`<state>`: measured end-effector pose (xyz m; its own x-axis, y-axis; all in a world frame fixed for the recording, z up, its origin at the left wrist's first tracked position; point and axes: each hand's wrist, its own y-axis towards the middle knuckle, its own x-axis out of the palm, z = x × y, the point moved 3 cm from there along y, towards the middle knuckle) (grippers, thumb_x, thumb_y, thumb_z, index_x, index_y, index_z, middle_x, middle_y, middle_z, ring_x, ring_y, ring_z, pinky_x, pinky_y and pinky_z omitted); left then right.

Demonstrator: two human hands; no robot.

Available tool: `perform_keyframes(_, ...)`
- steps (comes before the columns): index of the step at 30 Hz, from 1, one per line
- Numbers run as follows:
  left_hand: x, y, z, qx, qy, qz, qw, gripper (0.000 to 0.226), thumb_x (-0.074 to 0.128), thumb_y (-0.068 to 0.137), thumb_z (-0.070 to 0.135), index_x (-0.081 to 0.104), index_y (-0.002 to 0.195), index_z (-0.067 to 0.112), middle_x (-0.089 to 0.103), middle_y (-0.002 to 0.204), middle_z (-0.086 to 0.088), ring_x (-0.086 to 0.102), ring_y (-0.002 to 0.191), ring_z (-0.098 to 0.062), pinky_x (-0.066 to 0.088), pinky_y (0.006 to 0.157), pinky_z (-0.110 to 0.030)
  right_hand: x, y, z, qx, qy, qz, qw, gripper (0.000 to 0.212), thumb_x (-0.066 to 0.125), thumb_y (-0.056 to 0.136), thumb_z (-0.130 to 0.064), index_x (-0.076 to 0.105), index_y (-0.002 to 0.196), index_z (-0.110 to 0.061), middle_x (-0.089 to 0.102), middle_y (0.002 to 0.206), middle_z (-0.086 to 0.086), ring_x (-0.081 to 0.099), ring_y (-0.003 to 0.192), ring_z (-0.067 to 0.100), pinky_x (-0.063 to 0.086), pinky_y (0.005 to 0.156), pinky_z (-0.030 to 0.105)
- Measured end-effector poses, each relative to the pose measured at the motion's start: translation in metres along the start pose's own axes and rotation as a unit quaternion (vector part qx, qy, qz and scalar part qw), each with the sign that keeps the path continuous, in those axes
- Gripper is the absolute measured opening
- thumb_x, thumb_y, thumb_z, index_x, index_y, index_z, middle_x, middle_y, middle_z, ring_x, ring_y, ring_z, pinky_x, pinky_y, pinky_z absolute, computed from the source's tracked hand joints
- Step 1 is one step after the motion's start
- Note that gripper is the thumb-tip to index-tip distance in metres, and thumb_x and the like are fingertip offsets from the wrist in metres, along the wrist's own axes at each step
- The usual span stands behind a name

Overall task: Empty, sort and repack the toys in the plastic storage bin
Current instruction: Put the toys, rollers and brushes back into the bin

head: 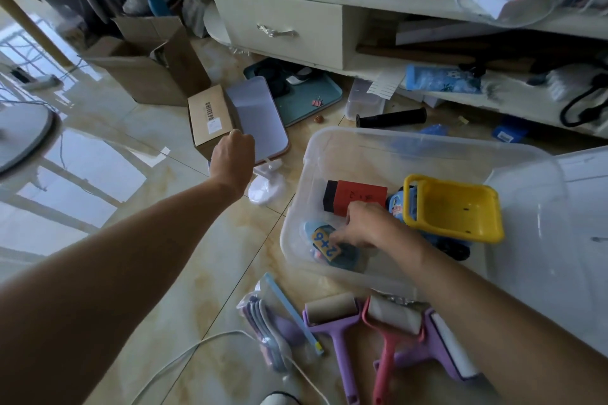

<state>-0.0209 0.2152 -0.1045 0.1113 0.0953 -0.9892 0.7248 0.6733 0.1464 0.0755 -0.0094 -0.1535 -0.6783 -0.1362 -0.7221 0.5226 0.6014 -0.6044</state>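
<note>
Clear plastic storage bin: right of centre, on the tiled floor, lidless. Contents: a red block with a black end, a blue toy dump truck with a yellow bed, and a yellow card marked "2×6" lying on a blue object at the bin's lower left corner.

Right hand: inside the bin, fingers curled down with the tips on the yellow card's right end; whether it pinches the card or merely touches it cannot be told.

Left hand: centre of frame, arm stretched out over the floor, fingers curled under at the lower edge of a pale lavender lid that leans against a brown cardboard box; what it grasps, if anything, is hidden behind the knuckles.

Bottom of frame, below the bin: a purple-handled roller, a pink-handled roller, a further purple roller, and a clear zip bag of pastel pieces. A white cable crosses the lower floor.

Upper frame: a white cabinet with a drawer, a teal tray below it, a black handlebar grip, an open cardboard carton at upper left.
</note>
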Motion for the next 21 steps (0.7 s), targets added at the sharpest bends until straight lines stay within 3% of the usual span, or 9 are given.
perform_keyframes(3,-0.045,-0.004,0.005,-0.007,0.0,0.034,0.999,0.013,0.067,0.089,-0.001,0.074,0.1,-0.002,0.066,0.095,-0.019,0.067,0.084,-0.033,0.06,0.074,-0.041,-0.02,-0.012,-0.004,-0.005,0.004,0.068,0.998,0.04,0.068,0.083,-0.051,0.065,0.094,-0.012,0.062,0.092,0.009,0.061,0.09,0.029,0.043,0.072,0.03)
perform_keyframes(7,-0.106,-0.009,0.019,0.02,0.026,0.052,0.998,0.02,0.053,0.093,-0.003,0.07,0.102,-0.001,0.063,0.103,-0.019,0.06,0.096,-0.034,0.053,0.078,-0.04,-0.047,-0.037,-0.01,-0.01,0.079,0.162,0.984,0.031,0.063,0.085,-0.036,0.067,0.103,-0.012,0.069,0.106,0.013,0.064,0.102,0.034,0.053,0.083,0.038)
perform_keyframes(11,-0.151,-0.02,0.048,0.083,0.048,0.098,0.991,0.023,0.052,0.092,0.0,0.073,0.102,0.005,0.061,0.106,-0.014,0.057,0.101,-0.029,0.048,0.075,-0.035,-0.078,-0.06,-0.018,-0.09,0.137,0.253,0.954,0.018,0.055,0.092,-0.024,0.068,0.094,-0.011,0.071,0.098,0.01,0.065,0.097,0.03,0.055,0.083,0.037)
perform_keyframes(13,-0.172,-0.027,0.069,0.11,0.042,0.125,0.985,0.021,0.053,0.091,0.001,0.073,0.098,0.006,0.061,0.103,-0.012,0.058,0.097,-0.027,0.043,0.071,-0.033,-0.095,-0.072,-0.022,-0.137,0.196,0.257,0.936,0.016,0.06,0.09,-0.022,0.066,0.102,-0.015,0.068,0.098,0.002,0.065,0.095,0.026,0.054,0.086,0.038)
perform_keyframes(15,-0.187,-0.035,0.094,0.135,0.035,0.137,0.981,0.019,0.054,0.091,0.001,0.072,0.095,0.006,0.06,0.101,-0.01,0.059,0.094,-0.026,0.036,0.067,-0.03,-0.112,-0.083,-0.023,-0.173,0.233,0.25,0.924,0.037,0.068,0.089,-0.026,0.06,0.124,-0.018,0.059,0.103,-0.003,0.065,0.096,0.024,0.054,0.09,0.038)
perform_keyframes(17,-0.195,-0.044,0.122,0.16,0.014,0.136,0.978,0.018,0.054,0.094,0.004,0.071,0.099,0.007,0.06,0.102,-0.009,0.059,0.095,-0.024,0.04,0.069,-0.029,-0.129,-0.094,-0.02,-0.19,0.241,0.236,0.922,0.061,0.074,0.086,-0.035,0.048,0.14,-0.026,0.053,0.109,-0.006,0.064,0.097,0.02,0.052,0.09,0.034)
perform_keyframes(19,-0.195,-0.055,0.151,0.182,-0.012,0.129,0.975,0.018,0.055,0.096,0.008,0.071,0.105,0.008,0.061,0.105,-0.008,0.061,0.098,-0.022,0.048,0.076,-0.03,-0.147,-0.105,-0.014,-0.202,0.259,0.193,0.924,0.069,0.078,0.081,-0.039,0.046,0.142,-0.034,0.06,0.11,-0.009,0.07,0.088,0.017,0.057,0.084,0.036)
perform_keyframes(21,-0.189,-0.067,0.178,0.192,-0.026,0.105,0.975,0.019,0.056,0.096,0.011,0.07,0.11,0.009,0.061,0.109,-0.009,0.061,0.103,-0.025,0.052,0.083,-0.033,-0.161,-0.112,-0.003,-0.196,0.237,0.149,0.94,0.049,0.079,0.082,-0.03,0.059,0.127,-0.031,0.071,0.102,-0.002,0.073,0.081,0.017,0.062,0.079,0.038)
